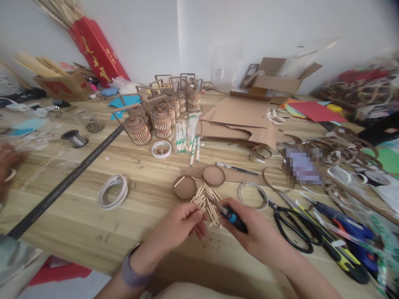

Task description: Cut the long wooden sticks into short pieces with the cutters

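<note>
My left hand (187, 220) is closed in a pinch, with the end of a short wooden stick (203, 209) showing at its fingertips. In my right hand (249, 224) is a hand tool (232, 216) with a black and blue handle; its metal end points left over the sticks, and its exact kind is blurred. A loose pile of short wooden sticks (213, 209) lies just beyond both hands. Behind it are two round shallow cardboard discs with dark notched rims: the left disc (186, 189) has one stick lying in it, the right disc (214, 175) holds none.
Scissors (296, 226), a yellow-black cutter knife (339, 249) and a blue glue gun (349, 224) lie at right. Several small lidded baskets (162, 122) stand behind, beside cardboard sheets (237, 114). A tape roll (112, 192) sits left. Another person's hand (8, 162) is at far left.
</note>
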Action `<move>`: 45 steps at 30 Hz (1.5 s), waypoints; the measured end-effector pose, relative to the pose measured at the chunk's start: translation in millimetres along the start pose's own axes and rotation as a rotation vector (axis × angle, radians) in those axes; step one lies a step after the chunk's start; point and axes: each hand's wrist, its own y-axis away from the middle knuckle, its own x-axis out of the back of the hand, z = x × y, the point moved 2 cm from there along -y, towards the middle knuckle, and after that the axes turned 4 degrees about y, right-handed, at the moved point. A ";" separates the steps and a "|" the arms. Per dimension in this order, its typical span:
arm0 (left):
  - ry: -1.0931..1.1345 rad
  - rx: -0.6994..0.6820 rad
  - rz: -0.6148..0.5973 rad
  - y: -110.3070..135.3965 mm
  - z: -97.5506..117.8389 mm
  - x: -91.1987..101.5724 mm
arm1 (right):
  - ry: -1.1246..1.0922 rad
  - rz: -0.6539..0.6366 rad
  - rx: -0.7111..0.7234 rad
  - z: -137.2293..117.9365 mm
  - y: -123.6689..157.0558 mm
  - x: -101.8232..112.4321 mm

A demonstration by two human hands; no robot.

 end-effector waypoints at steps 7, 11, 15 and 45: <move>-0.017 0.028 0.038 -4.8 5.3 -15.9 | -0.025 -0.089 0.048 -5.1 -2.1 -17.5; -0.067 0.036 0.023 -2.8 4.4 -18.2 | -0.078 -0.097 0.079 -7.0 -5.1 -21.0; 0.053 0.079 -0.045 -4.0 -0.7 -18.2 | -0.047 -0.066 0.120 -5.5 -6.3 -19.6; 0.431 -0.014 0.133 -4.0 -4.2 -17.0 | -0.123 0.110 -0.135 6.8 22.6 -32.7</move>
